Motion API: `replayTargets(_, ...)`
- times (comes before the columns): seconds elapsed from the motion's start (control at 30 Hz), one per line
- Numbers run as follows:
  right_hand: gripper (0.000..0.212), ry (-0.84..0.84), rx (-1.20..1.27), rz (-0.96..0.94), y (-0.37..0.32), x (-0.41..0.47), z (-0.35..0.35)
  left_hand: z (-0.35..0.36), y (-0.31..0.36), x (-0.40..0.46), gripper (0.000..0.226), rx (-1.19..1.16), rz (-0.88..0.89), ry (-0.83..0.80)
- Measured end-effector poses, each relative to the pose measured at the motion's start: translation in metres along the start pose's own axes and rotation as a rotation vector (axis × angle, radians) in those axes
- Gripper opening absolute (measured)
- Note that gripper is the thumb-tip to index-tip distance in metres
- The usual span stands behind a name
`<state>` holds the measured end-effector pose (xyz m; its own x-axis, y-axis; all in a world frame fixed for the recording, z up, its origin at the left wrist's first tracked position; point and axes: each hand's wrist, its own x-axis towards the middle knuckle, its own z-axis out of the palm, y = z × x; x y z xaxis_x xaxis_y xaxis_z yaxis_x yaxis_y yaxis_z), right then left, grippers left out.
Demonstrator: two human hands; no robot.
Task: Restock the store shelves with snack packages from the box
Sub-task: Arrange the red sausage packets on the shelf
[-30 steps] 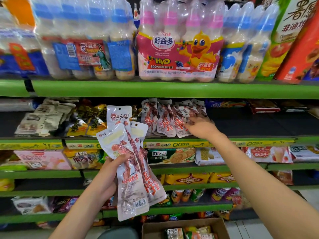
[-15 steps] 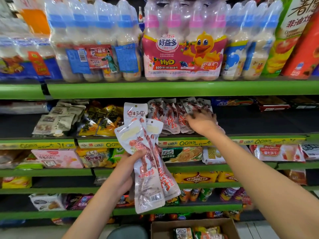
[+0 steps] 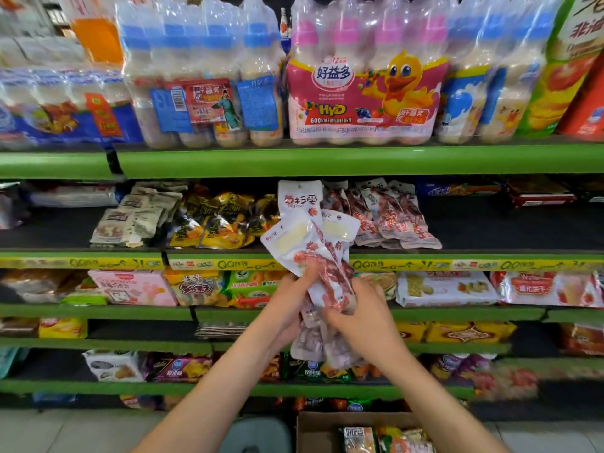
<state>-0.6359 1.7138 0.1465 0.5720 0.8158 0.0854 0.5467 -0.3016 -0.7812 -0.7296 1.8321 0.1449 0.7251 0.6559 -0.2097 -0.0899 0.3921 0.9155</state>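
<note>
Both hands are on the stack of snack packets, held up in front of the shelves at the level of the yellow price strip. The left hand grips the stack from the left, thumb across the front; the right hand has its fingers curled onto the lower part. More of the same packets lie on the dark shelf just behind. Down below, the cardboard box sits on the floor with packages inside.
</note>
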Motion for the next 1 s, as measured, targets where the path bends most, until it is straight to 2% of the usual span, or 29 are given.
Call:
replayTargets(0.13, 0.019, 0.008, 0.247, 0.043, 0.002, -0.003, -0.014, -0.001, -0.001, 0.002, 0.06, -0.048, -0.028, -0.077)
replayTargets(0.3, 0.021, -0.022, 0.373, 0.026, -0.001, -0.009, -0.025, 0.004, -0.001, 0.004, 0.072, 0.031, -0.015, -0.029)
replayTargets(0.53, 0.025, -0.071, 0.898, 0.333, 0.012, -0.006, -0.031, -0.003, 0.004, 0.008, 0.05, 0.11, 0.004, -0.025)
replayTargets(0.63, 0.03, -0.066, 0.956, 0.332, 0.013, -0.005, -0.029, 0.0, 0.001, 0.008, 0.043, 0.166, -0.005, -0.008)
replayTargets(0.73, 0.034, -0.034, 0.983, 0.342, 0.013, -0.005, -0.026, 0.005, -0.004, 0.008, 0.057, 0.201, -0.009, 0.023)
replayTargets(0.83, 0.028, 0.001, 0.966, 0.355, 0.019, -0.002, -0.023, 0.011, -0.004, 0.007, 0.07, 0.19, -0.006, 0.015)
replayTargets(0.93, 0.031, -0.016, 0.964, 0.333, 0.022, -0.001, -0.022, 0.013, -0.003, 0.006, 0.081, 0.208, 0.024, 0.003)
replayTargets(1.0, 0.032, -0.021, 0.972, 0.339, 0.024, -0.001, -0.021, 0.012, -0.003, 0.007, 0.067, 0.211, 0.019, -0.01)
